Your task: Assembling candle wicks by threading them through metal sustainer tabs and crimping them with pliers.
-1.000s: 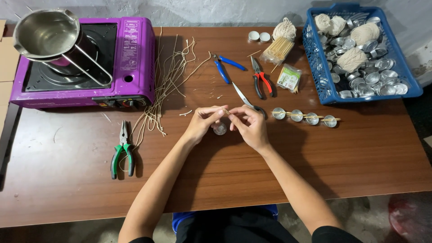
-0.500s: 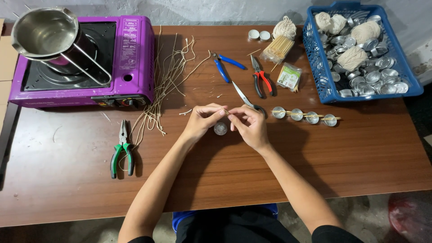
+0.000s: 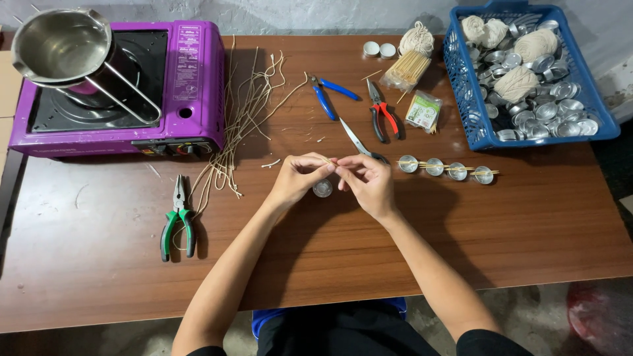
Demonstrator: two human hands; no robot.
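I see left hand point(image 3: 300, 178) and right hand point(image 3: 366, 181) pinching a thin stick point(image 3: 328, 160) between fingertips, axis parallel to table's point(image 3: 330, 250) front edge, directly over small metal cup point(image 3: 322, 189) mid-table.

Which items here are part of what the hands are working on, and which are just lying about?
In use:
- left hand and right hand, pinching a thin stick
- small metal cup under the fingers
- row of finished cups with sticks across

Lying about:
- green pliers
- purple stove with pot
- red pliers
- blue cutters
- blue basket
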